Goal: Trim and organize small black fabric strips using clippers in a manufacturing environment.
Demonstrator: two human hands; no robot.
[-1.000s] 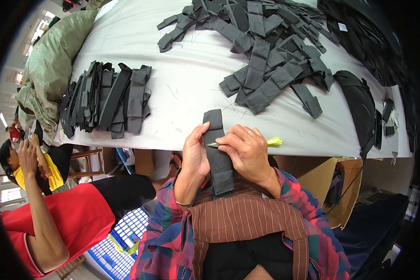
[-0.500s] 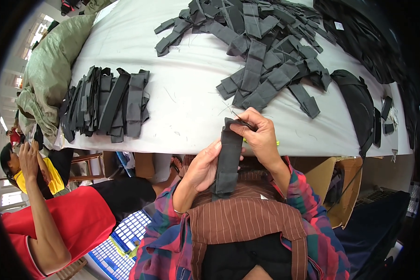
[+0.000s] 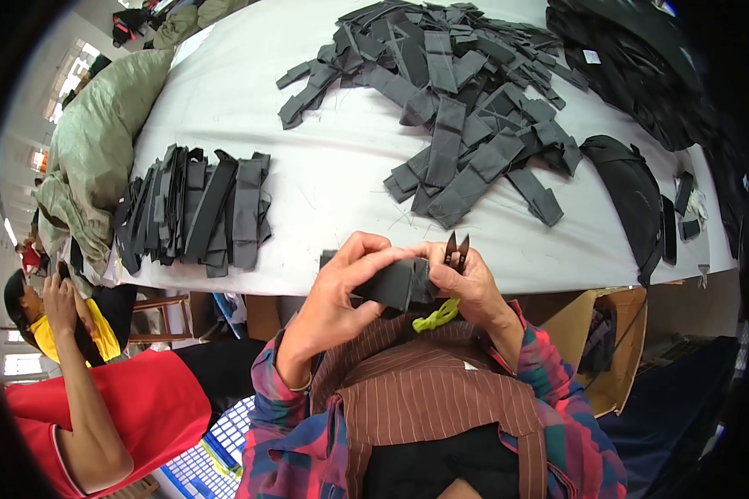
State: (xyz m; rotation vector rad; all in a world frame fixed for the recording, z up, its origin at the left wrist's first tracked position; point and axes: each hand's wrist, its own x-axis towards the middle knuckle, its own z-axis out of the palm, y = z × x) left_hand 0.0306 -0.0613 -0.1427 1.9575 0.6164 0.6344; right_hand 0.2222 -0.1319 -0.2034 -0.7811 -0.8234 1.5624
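A black fabric strip (image 3: 389,285) is held between my two hands just in front of the table edge, lying roughly sideways. My left hand (image 3: 334,291) grips it from the left, thumb below and fingers on top. At its right end, the fingers of my right hand (image 3: 466,283) pinch the cloth. Tucked in that same right hand is a small pair of thread snips (image 3: 456,251), points upward and blades slightly parted. A yellow-green cord (image 3: 437,315) hangs below this hand, and its upper end is hidden.
A large heap of black fabric strips (image 3: 449,137) covers the far middle of the white table (image 3: 324,183). Stacked strips (image 3: 195,208) lie at the left. A black bag (image 3: 628,200) and dark cloth are at the right. A person in red (image 3: 133,416) sits close on my left; a cardboard box (image 3: 616,349) stands below the table.
The strip has turned from upright to sideways. My left hand has moved up over it, and the snips now point upward in my right hand, with the yellow-green cord hanging into view.
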